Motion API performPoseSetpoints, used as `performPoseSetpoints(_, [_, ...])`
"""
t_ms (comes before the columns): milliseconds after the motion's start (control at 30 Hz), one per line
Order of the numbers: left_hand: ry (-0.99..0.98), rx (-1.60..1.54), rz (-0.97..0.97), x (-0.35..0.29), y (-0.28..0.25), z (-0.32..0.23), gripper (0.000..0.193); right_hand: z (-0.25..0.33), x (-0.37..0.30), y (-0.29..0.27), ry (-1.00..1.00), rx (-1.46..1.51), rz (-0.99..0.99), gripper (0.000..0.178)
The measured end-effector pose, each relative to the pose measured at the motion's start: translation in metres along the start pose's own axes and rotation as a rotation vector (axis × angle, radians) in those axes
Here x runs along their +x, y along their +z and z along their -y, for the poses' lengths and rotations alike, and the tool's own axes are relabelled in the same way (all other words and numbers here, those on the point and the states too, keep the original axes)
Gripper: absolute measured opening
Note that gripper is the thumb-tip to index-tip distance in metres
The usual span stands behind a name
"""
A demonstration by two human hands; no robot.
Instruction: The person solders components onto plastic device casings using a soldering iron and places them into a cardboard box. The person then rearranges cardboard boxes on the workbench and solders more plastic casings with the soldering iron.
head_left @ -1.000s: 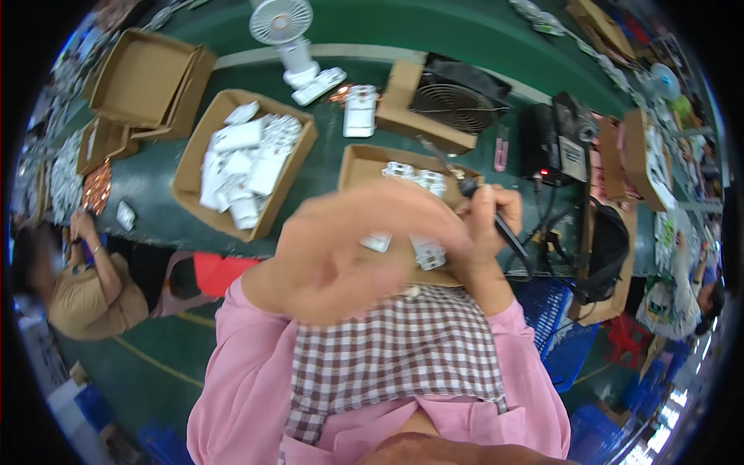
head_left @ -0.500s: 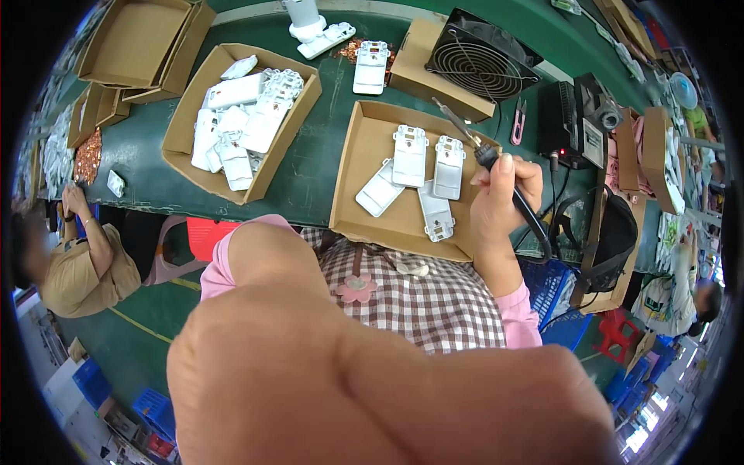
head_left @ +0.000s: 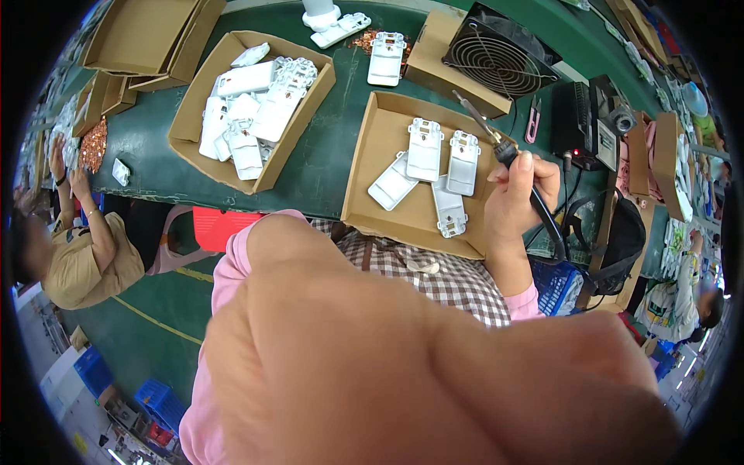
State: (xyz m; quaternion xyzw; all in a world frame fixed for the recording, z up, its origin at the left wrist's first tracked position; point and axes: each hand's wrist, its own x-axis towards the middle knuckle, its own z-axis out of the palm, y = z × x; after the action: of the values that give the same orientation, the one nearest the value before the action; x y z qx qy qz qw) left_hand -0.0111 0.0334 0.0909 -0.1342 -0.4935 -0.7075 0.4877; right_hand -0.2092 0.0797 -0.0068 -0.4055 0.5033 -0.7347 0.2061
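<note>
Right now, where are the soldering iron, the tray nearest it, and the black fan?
soldering iron (head_left: 508, 153): head view, black grip above the right hand's fingers.
cardboard tray (head_left: 372, 167): head view, bare floor.
black fan (head_left: 500, 60): head view, round grille.

A cardboard tray (head_left: 203, 108) at the upper left of the frame is heaped with white plastic parts (head_left: 252, 112). Empty cardboard trays (head_left: 139, 35) lie stacked at the far upper left. A black fan grille (head_left: 500, 58) sits on a cardboard box (head_left: 434, 54) at the top centre. A black power unit (head_left: 577, 124) stands at the upper right. A seated person in a tan shirt (head_left: 74, 260) is at the left edge, beside a heap of small copper pieces (head_left: 93, 143).
</note>
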Motion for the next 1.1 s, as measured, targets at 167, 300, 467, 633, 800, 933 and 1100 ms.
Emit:
performPoseSetpoints(167, [-0.013, -0.039, -0.012, -0.011, 0.012, -0.003, 0.016, -0.004, 0.000, 0.001, 0.008, -0.011, -0.008, 0.017])
performPoseSetpoints(300, [-0.023, -0.068, -0.005, -0.003, -0.003, -0.009, 0.017, 0.000, 0.002, 0.004, 0.010, -0.012, -0.029, 0.018])
performPoseSetpoints(467, [-0.019, -0.055, 0.027, 0.002, 0.006, -0.013, 0.019, -0.004, 0.001, 0.003, -0.004, 0.023, -0.009, 0.017])
performPoseSetpoints(633, [-0.646, 0.843, -0.535, -0.029, -0.026, -0.051, 0.026, -0.005, 0.003, -0.006, 0.007, -0.021, -0.033, 0.016])
performPoseSetpoints(800, [-1.003, 1.873, -0.632, -0.088, -0.101, -0.080, 0.045, 0.001, 0.002, 0.000, 0.023, 0.033, 0.008, 0.016])
performPoseSetpoints(933, [-0.945, 2.095, -0.485, -0.100, -0.116, -0.068, 0.054, -0.001, 0.001, -0.003, 0.041, 0.037, -0.009, 0.014])
performPoseSetpoints(1100, [-1.004, 1.887, -0.606, -0.098, -0.126, -0.074, 0.043, 0.000, 0.001, -0.004, 0.058, 0.052, -0.018, 0.013])
